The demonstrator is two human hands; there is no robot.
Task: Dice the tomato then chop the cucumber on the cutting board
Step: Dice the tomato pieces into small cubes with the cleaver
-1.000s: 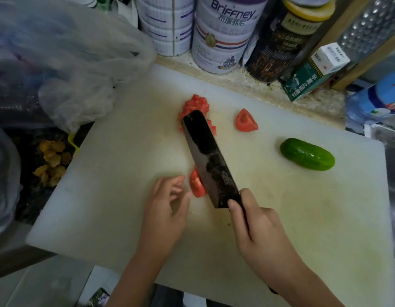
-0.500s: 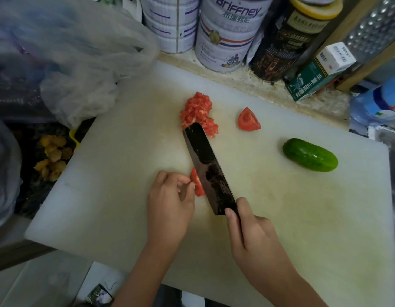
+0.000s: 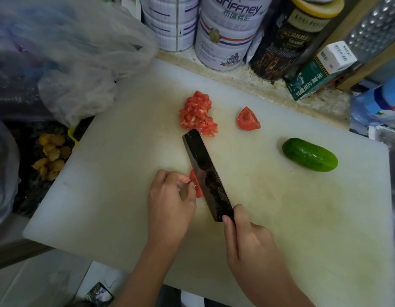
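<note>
We are partway through the tomato. Our left hand [image 3: 170, 200] is curled with the fingertips pinching a small tomato piece [image 3: 197, 187] down on the cutting board [image 3: 302, 218], and our right hand [image 3: 249, 247] is closed around the handle of the dark cleaver [image 3: 206, 173], forefinger laid up against the heel of the blade. The blade stands right against the piece, on the side away from our fingers; whether the edge has already bitten in we cannot tell, since the blade hides most of the red.

Farther up the board lies the pile of diced tomato [image 3: 197, 114], just beyond the cleaver's tip, and beside it, apart, one uncut wedge [image 3: 248, 119]. The cucumber [image 3: 309, 155] lies whole, well off to the right on the board (untouched, by the look of it).

We judge the piece under our fingers to be soft, wet and slippery, with a skin that resists more than the flesh, so it wants a light hold from above with the fingertips tucked back, and a slicing stroke, not a straight press that would squash it. The cucumber should be firmer and will roll on its round side; we would pin it near one end and cut from the other. The main risk now is how close our fingertips sit to the blade.
</note>
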